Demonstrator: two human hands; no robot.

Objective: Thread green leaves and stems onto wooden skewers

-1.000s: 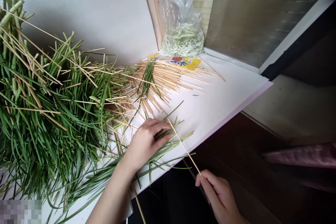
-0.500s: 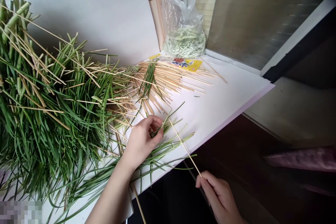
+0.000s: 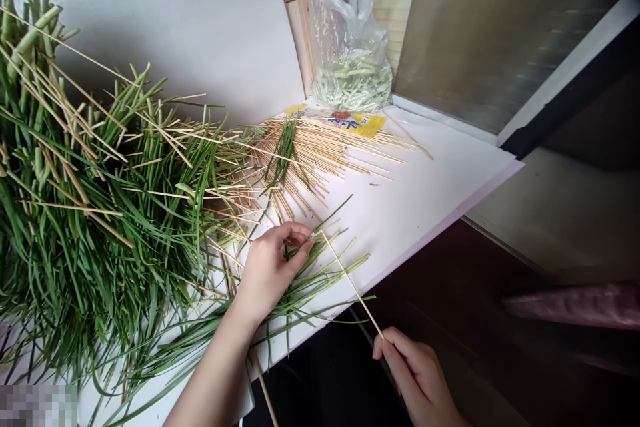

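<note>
My right hand [image 3: 415,370] pinches the lower end of a bamboo skewer [image 3: 353,283], which slants up and left. Near the skewer's upper end, my left hand [image 3: 275,263] is closed, its thumb and fingertips pinching a thin green chive. Part of that chive is hidden by the fingers, and I cannot tell whether the skewer pierces it. Loose chives [image 3: 325,277] lie under and beside my left hand, some reaching past the table edge.
A large heap of chives [image 3: 95,260] with skewers scattered over it fills the left. Behind my left hand lies a fan of bamboo skewers [image 3: 315,153] with a yellow packet [image 3: 367,125] on it. A clear plastic bag [image 3: 353,73] of cut pale-green pieces stands at the back of the white table [image 3: 435,167].
My left fingertips have shifted slightly, and the pale stalk that stuck up from them beside the skewer tip no longer stands there. My right hand and skewer are nearly still.
</note>
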